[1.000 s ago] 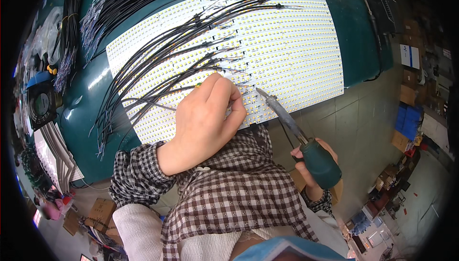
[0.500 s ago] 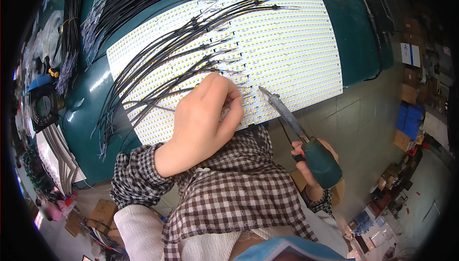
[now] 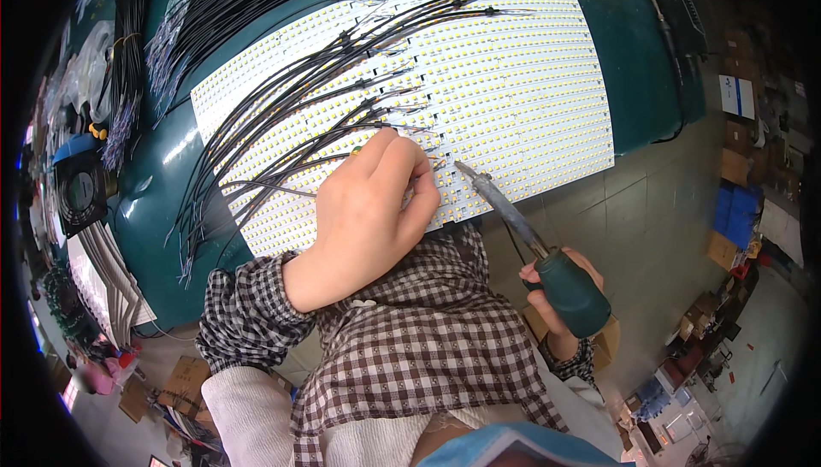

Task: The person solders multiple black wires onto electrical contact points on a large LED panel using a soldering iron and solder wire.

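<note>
My left hand [image 3: 368,219] rests over the lower middle of a white LED board panel [image 3: 522,82] dotted with rows of yellow chips. Thumb and fingertips come together around a thin black cable [image 3: 323,162] that runs under the hand; the gripped end is mostly hidden. In my right hand [image 3: 547,309] is a soldering iron [image 3: 577,292] with a dark green handle. Its metal tip points up-left, at the board's middle row of contacts, just right of my left fingertips. Several black cables [image 3: 282,82] with bared ends lie across the board's left half.
The board lies on a green table [image 3: 646,73] and overhangs its near edge. Bundles of black cable [image 3: 231,5] lie along the far side. A small black fan [image 3: 81,193] and a stack of white strips [image 3: 107,274] sit at the left. Cardboard boxes [image 3: 184,381] stand on the floor.
The iron's tip has shifted slightly left and nearer to me over the board. My left hand has moved slightly right, its fingers still pinched together.
</note>
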`<state>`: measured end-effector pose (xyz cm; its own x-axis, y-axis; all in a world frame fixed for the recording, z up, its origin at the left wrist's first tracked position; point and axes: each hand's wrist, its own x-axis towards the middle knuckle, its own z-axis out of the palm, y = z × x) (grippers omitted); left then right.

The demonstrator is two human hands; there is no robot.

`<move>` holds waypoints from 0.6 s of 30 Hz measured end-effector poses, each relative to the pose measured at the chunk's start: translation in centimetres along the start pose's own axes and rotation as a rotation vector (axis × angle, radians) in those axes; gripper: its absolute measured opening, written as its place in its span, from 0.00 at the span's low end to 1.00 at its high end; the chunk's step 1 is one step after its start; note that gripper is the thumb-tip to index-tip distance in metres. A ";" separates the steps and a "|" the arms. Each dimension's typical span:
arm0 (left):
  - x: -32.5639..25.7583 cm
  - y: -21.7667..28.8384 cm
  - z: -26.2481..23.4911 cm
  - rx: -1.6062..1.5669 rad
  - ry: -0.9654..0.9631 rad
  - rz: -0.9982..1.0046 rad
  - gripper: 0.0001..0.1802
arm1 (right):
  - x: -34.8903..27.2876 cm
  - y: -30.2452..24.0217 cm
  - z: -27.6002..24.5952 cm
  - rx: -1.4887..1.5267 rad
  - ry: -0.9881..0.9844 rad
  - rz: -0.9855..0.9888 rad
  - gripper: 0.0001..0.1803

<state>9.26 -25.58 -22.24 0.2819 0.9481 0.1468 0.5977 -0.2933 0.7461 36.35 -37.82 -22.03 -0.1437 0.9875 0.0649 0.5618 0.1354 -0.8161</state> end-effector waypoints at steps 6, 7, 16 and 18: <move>-0.1 0.0 0.1 0.007 -0.001 -0.003 0.08 | -0.1 -0.3 0.3 0.006 0.030 0.004 0.15; -0.1 0.1 0.1 0.007 -0.002 -0.003 0.08 | -0.2 -0.2 0.4 0.010 0.042 0.008 0.16; -0.2 0.1 0.2 0.011 0.017 0.015 0.08 | 0.2 -0.5 0.2 -0.042 0.022 -0.031 0.15; -0.1 0.0 0.2 0.012 0.022 0.026 0.08 | 0.0 -0.6 0.4 -0.030 0.036 -0.007 0.15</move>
<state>9.37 -25.73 -22.38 0.2811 0.9426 0.1802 0.5991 -0.3190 0.7343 35.73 -37.90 -21.78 -0.1183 0.9888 0.0915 0.5849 0.1438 -0.7982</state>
